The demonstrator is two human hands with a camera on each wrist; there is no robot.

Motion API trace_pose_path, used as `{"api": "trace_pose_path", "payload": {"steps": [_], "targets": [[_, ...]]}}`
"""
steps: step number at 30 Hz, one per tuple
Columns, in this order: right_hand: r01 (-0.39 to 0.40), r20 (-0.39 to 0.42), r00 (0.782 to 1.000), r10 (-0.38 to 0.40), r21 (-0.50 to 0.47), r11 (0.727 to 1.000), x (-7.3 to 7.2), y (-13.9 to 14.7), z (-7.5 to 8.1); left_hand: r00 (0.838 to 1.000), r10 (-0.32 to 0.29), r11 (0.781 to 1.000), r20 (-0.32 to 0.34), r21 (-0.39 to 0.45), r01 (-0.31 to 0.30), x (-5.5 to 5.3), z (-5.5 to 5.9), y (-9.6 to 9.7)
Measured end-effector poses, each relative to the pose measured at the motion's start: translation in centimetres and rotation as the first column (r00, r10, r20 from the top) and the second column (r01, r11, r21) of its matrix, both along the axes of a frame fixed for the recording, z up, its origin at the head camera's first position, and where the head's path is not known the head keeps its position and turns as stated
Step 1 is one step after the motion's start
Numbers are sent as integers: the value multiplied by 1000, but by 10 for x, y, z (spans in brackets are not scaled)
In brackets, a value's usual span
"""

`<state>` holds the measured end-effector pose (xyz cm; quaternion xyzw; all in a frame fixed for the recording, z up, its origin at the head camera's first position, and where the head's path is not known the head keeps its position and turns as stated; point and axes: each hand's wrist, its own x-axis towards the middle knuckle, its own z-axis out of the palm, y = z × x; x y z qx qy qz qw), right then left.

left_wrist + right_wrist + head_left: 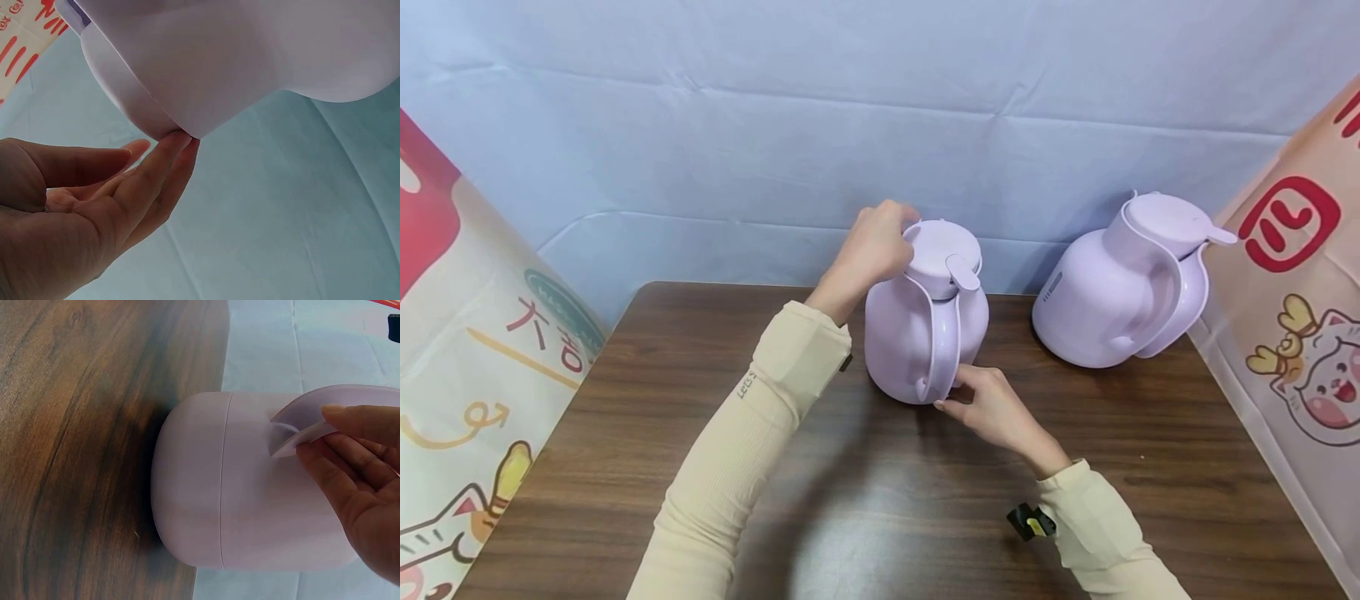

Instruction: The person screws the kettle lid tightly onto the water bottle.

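A lilac thermos jug (891,333) stands upright at the back of the table, its round lid (936,237) on and its handle (943,342) facing the front. My left hand (876,242) is at the jug's top on the left. In the left wrist view, extended fingertips (184,140) touch the top edge of the jug, while the thumb (94,164) stays apart from it. Low on the handle, my right hand (996,412) pinches its edge between thumb and fingers, which the right wrist view shows close up.
A second lilac thermos jug (1082,308) stands to the right near the table's back corner. Pale blue cloth (737,150) hangs behind the brown wooden table (685,358). Printed cloths border both sides, the left one (490,333) and the right one (1285,275).
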<state>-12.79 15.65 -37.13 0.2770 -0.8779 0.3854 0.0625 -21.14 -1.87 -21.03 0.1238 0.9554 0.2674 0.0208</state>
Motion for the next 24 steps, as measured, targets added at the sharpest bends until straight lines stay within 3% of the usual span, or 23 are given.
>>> {"api": "trace_pose_path", "payload": {"steps": [12,24], "targets": [[-1,-2,1000,1,-2,1000,1,0,1,997,67,998,40,12,-68,10,3,-1],[23,26,999,-23,13,1000,0,-1,1,999,48,998,9,29,-48,20,1,-3]]}}
